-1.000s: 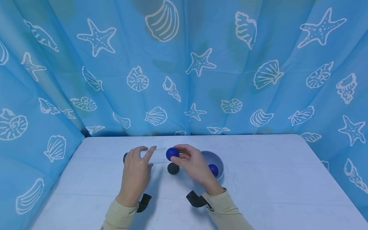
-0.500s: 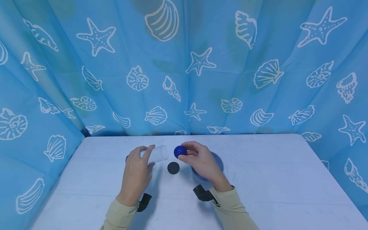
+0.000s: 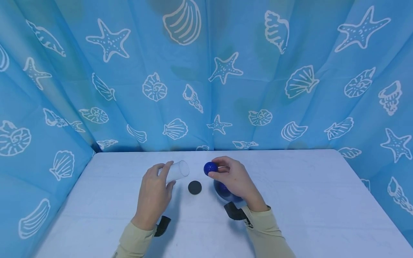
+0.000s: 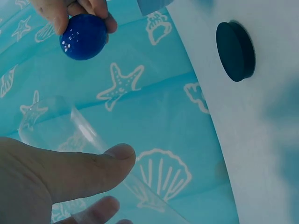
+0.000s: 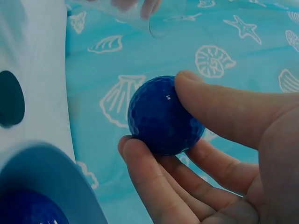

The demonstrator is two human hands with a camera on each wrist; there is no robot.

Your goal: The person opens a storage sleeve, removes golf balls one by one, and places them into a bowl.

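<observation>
My left hand [image 3: 155, 195] grips a clear tube [image 3: 178, 170] above the table, its open mouth turned right; the tube looks see-through with nothing visible inside. A blue dimpled golf ball [image 5: 164, 116] is pinched between the thumb and fingers of my right hand [image 3: 237, 179], to the right of the tube's mouth and apart from it. Beneath that hand stands a blue-grey bowl [image 3: 220, 194], partly hidden by it. Another blue golf ball [image 5: 30, 209] lies in the bowl. A round black lid [image 3: 195, 187] rests on the table between the hands.
A white cloth covers the table [image 3: 306, 200]. A blue curtain [image 3: 209, 96] with shell and starfish prints hangs behind it and at the sides. Black wrist mounts [image 3: 235, 211] stick out near both sleeves.
My right hand has carried the golf ball rightward from the tube's mouth to above the bowl's far edge. The tube has tilted slightly, its mouth now more visible. The lid has stayed put.
</observation>
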